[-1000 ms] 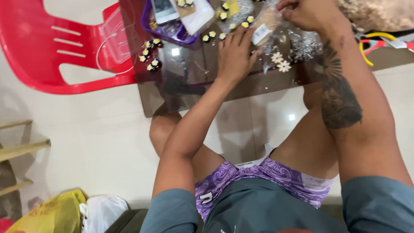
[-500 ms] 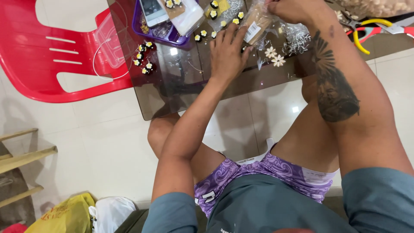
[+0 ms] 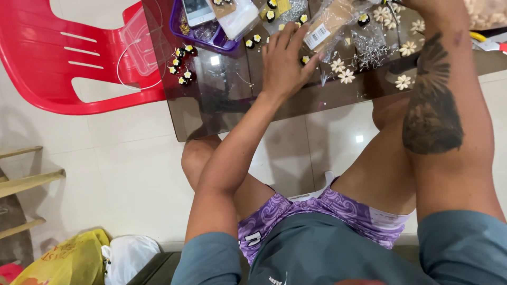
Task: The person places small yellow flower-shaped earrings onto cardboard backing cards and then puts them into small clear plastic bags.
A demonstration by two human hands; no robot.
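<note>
A red plastic chair [image 3: 63,63] crowds the smoked-glass table's [image 3: 211,111] left edge, the left hand [image 3: 283,60] lies flat, fingers spread, over small black-and-yellow beads [image 3: 305,59], empty, and the right hand [image 3: 430,6] is cropped, grip unreadable.

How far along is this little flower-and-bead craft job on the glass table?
Done, it seems: a cluster of small black-and-yellow pieces sits grouped by the table's left edge. In hand: the left hand lies flat on the glass table, fingertips near one such piece; the right hand is mostly out of frame. Left: loose white flowers, scattered pieces and a clear packet remain unsorted.
</note>
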